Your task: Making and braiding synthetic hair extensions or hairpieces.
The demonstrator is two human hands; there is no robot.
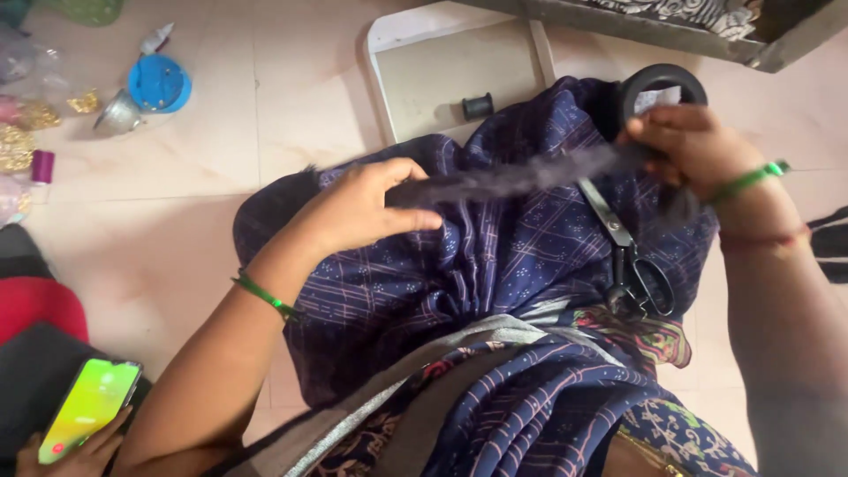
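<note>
My left hand (367, 208) pinches one end of a dark strip of fabric (521, 177) stretched across a navy patterned cloth (459, 274) on my lap. My right hand (693, 146) holds the strip's other end, close to a black ring-shaped roll (662, 79). Both wrists wear green bangles. Black-handled scissors (632, 265) lie on the cloth below my right hand, touched by neither hand.
A white board (450, 71) with a black thread spool (478, 106) lies on the tiled floor ahead. A blue round container (159, 84), gold trims (16, 146) and a purple spool (41, 166) sit at far left. Another person's hand holds a lit phone (88, 408) at lower left.
</note>
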